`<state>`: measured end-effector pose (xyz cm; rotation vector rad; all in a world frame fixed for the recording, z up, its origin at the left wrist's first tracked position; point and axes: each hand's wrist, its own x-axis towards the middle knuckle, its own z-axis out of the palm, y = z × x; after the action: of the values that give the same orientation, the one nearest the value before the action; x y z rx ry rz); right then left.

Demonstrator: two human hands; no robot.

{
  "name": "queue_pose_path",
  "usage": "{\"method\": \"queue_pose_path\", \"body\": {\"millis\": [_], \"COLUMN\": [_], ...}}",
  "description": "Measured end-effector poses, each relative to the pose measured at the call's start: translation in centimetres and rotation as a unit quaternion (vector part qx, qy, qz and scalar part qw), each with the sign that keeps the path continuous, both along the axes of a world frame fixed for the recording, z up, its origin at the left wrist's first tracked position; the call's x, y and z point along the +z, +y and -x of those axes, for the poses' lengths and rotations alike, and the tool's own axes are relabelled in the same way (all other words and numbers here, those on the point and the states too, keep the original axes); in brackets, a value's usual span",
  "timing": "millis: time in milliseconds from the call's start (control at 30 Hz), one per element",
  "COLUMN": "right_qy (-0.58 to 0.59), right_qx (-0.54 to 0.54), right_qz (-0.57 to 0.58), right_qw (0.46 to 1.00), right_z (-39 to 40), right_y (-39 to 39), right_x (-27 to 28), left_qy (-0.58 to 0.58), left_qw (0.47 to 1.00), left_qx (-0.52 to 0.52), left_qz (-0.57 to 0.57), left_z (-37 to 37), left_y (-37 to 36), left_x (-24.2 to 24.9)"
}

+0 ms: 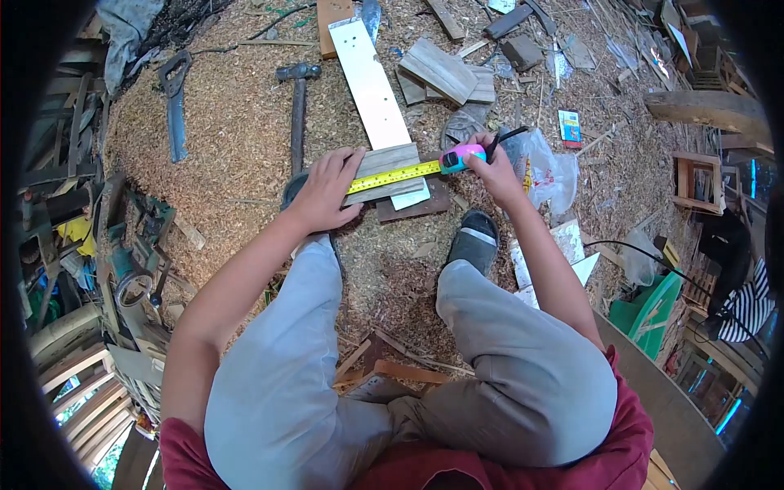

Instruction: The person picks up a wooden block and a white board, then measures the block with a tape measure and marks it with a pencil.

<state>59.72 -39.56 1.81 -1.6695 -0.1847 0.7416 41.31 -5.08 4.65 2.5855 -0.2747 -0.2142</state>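
In the head view, my right hand (495,175) grips a pink and teal tape measure (462,158) with a black strap. Its yellow blade (396,175) is drawn out to the left along a short grey wooden board (387,158). My left hand (329,193) is closed over the board's left end, by the blade's end, which the fingers hide. The board lies crosswise over a long white plank (371,90) with small dark holes. A dark brown wood block (414,202) sits underneath, close to my feet.
Wood shavings cover the ground. A hammer (298,114) and a handsaw (175,106) lie to the left. Cut wood pieces (438,69) are beyond the plank. To the right are a clear plastic bag (552,175), a small red-blue packet (570,128) and a green plastic chair (649,310).
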Motion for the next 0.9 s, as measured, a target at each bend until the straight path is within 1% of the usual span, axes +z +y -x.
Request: {"method": "queue_pose_path", "body": {"millis": [67, 167, 200, 300, 500, 533, 667, 900], "right_qy": [-0.015, 0.003, -0.019, -0.013, 0.011, 0.008, 0.007, -0.007], "right_qx": [0.019, 0.015, 0.026, 0.02, 0.018, 0.019, 0.022, 0.036], "right_qz": [-0.002, -0.022, -0.021, -0.021, -0.023, -0.028, -0.051, -0.06], "right_qw": [1.0, 1.0, 0.999, 0.999, 1.0, 0.999, 0.998, 0.998], "right_z": [0.6, 1.7, 1.9, 2.2, 2.2, 2.3, 2.4, 2.6], "right_y": [0.6, 2.0, 2.4, 2.6, 2.1, 2.1, 2.1, 2.3], "right_x": [-0.1, 0.3, 0.1, -0.1, -0.1, -0.1, -0.1, 0.8], "left_qy": [-0.003, -0.01, -0.013, -0.021, 0.012, -0.007, -0.003, 0.006], "left_qw": [1.0, 1.0, 1.0, 1.0, 0.992, 0.991, 0.989, 0.982], "left_qx": [-0.002, 0.007, 0.011, 0.013, -0.014, -0.011, -0.01, 0.025], "left_qz": [-0.006, -0.007, -0.006, 0.013, 0.124, 0.135, 0.146, 0.186], "left_z": [-0.1, 0.0, 0.1, 0.3, 0.3, 0.7, 1.4, 2.4], "left_y": [0.1, -0.2, -0.2, -0.2, 2.5, 2.7, 3.2, 2.9], "left_x": [-0.1, -0.4, -0.6, -0.8, -0.8, -0.6, 0.0, -0.9]}}
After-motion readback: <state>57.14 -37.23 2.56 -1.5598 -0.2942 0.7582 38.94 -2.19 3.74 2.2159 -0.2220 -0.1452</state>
